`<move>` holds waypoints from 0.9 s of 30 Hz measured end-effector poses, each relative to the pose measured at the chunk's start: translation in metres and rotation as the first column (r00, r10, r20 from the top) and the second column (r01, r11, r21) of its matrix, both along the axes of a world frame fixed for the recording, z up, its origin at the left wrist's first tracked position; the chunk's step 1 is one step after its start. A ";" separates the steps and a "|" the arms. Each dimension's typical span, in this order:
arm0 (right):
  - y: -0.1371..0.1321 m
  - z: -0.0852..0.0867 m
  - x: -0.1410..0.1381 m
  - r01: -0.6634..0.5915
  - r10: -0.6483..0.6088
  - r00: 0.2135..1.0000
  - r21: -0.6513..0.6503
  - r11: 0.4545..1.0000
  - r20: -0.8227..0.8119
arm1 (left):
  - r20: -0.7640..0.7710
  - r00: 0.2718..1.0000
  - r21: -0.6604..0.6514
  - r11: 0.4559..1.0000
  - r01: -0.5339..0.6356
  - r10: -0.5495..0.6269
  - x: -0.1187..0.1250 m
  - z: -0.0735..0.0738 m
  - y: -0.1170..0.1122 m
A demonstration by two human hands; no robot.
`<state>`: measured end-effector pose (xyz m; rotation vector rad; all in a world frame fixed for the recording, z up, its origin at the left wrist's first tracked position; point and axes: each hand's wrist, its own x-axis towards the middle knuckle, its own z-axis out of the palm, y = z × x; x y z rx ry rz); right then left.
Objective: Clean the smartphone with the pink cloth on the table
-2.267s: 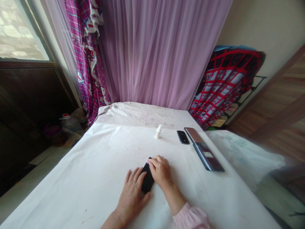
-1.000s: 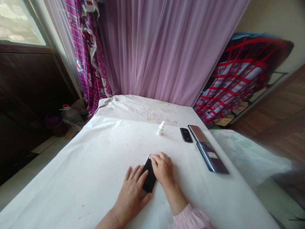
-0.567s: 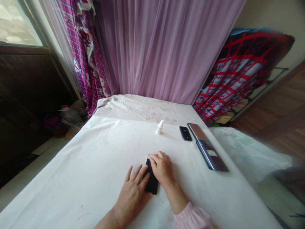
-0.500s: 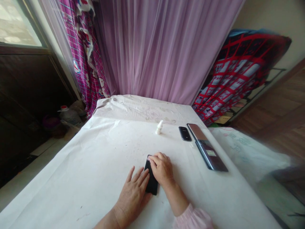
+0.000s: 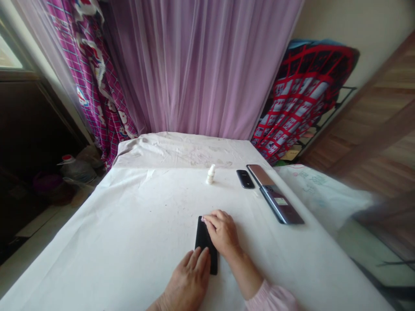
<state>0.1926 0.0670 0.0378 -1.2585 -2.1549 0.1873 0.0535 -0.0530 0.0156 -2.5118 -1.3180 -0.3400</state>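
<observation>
A black phone [image 5: 202, 235] lies on the white-covered table, its long side pointing away from me. My left hand [image 5: 191, 276] bears on the near part of the phone, fingers drawn together across its surface; its thumb is hidden. Over the far right part of the phone is my right hand [image 5: 223, 233], fingers closed in a pinch. A bit of pinkish-white cloth or tissue [image 5: 203, 219] pokes out from those fingertips, touching the phone near its top end. Most of that piece is covered by the hand.
A small white bottle [image 5: 210, 174] stands upright beyond the phone. To the right lie a small dark phone [image 5: 245, 179], a copper-coloured phone [image 5: 257, 174] and a large dark phone [image 5: 281, 205] with a label. Purple curtains [image 5: 194, 69] hang behind the table [image 5: 113, 242].
My left hand has slid toward the near end of the phone, and its spread fingers have come together. The right hand stays near the phone's top with the cloth. The camera view has shifted.
</observation>
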 end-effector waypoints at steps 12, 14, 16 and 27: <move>0.006 0.010 -0.001 -0.005 0.008 0.998 -0.060 0.998 0.055 | 0.027 0.999 -0.049 0.998 -0.046 0.047 0.001 0.008 0.014; 0.006 0.011 0.000 -0.018 0.022 0.998 -0.071 0.997 0.052 | 0.030 0.997 -0.065 0.996 -0.065 0.067 0.003 0.011 0.019; 0.006 0.011 0.000 -0.029 0.032 0.998 -0.075 0.997 0.049 | 0.035 0.995 -0.069 0.993 -0.094 0.097 0.006 0.014 0.024; 0.033 0.012 -0.012 0.042 -0.035 0.995 -0.077 0.996 0.096 | 0.005 0.992 -0.137 0.983 -0.124 0.126 0.007 0.027 0.054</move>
